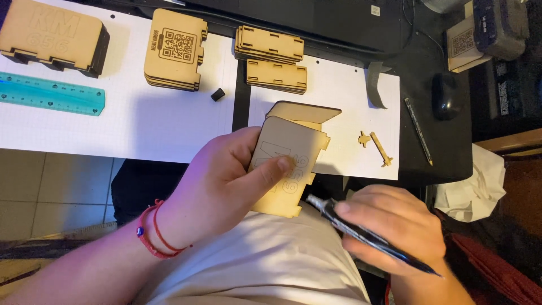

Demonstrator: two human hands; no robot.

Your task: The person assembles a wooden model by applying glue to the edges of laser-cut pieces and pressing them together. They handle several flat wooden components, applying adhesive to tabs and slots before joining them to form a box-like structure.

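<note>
A flat, pale laser-cut plywood panel [285, 169] with notched edges is gripped at near centre, over the lap, by the closed left hand [226, 181], while a black pen-like tool [367, 234] is clasped in the closed right hand [395, 226], best steadied before contact; no filled containers are seen.

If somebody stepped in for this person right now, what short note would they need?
Left hand: grips a partly assembled wooden box piece, thumb pressed on its engraved face.
Right hand: holds a dark pen-like tool, tip next to the piece's lower edge.
On the white sheets: one finished-looking wooden box, a stack of engraved panels, two stacks of slotted panels, small loose wooden bits, a teal ruler.
Done: a few panels joined in hand.
Left: the stacked panels are unassembled.
</note>
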